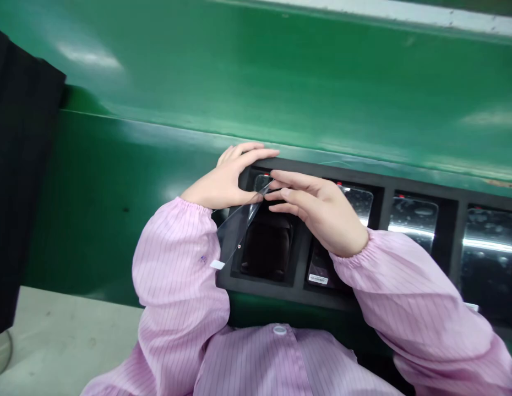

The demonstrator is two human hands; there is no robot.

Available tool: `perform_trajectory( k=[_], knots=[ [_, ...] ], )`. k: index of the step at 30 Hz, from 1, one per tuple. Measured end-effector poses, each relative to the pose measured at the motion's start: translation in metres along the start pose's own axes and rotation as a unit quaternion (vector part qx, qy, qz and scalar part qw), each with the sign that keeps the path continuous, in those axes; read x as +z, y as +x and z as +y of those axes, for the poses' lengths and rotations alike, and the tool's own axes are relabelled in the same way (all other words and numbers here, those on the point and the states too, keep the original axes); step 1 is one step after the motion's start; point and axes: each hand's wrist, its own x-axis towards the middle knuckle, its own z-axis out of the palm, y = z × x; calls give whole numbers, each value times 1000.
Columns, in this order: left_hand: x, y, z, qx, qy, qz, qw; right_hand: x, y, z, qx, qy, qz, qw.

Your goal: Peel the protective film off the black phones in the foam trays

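A black foam tray [300, 264] holds several dark, glossy phone-like panels in separate slots. Over its leftmost slot, a clear film [234, 226] with a white tab at its lower end stands tilted above the dark panel [267, 247]. My right hand [322, 212] pinches the film's upper end between thumb and fingers. My left hand [229, 179] has its fingers spread around the tray's upper left corner, the thumb tip next to the film; whether it presses on the film is unclear.
To the right, more panels [413, 217] with bright reflections lie in the tray, which rests on a green table [94, 220]. A raised green surface [281, 82] runs behind it. A large black object [20, 165] stands at the far left.
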Motion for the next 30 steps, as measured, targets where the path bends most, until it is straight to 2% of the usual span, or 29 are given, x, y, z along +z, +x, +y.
perform_trajectory(
  k=[8,14,17,19,21,25,27,30],
  knots=[
    [-1,0,0,-15,1,-15,1000,0,0,6,-62,-47,-14,997],
    [-1,0,3,-28,0,-17,999,-2,2,12,-89,-39,-31,995],
    [0,0,2,-24,0,-14,1000,-2,4,13,-118,-52,-18,991],
    [0,0,0,-19,3,-13,1000,-4,1,7,-164,-71,6,984],
    [-1,1,-1,-16,6,-14,1000,-8,-8,-9,-239,-88,51,966],
    [-2,0,-2,-8,1,-16,1000,-28,-41,-52,-374,-152,143,904],
    [-1,0,-2,-10,-16,1,1000,-46,-56,-66,-399,-259,133,869],
    [4,1,-3,-41,-75,66,994,-81,-62,-66,-371,-461,36,806]
  ],
)
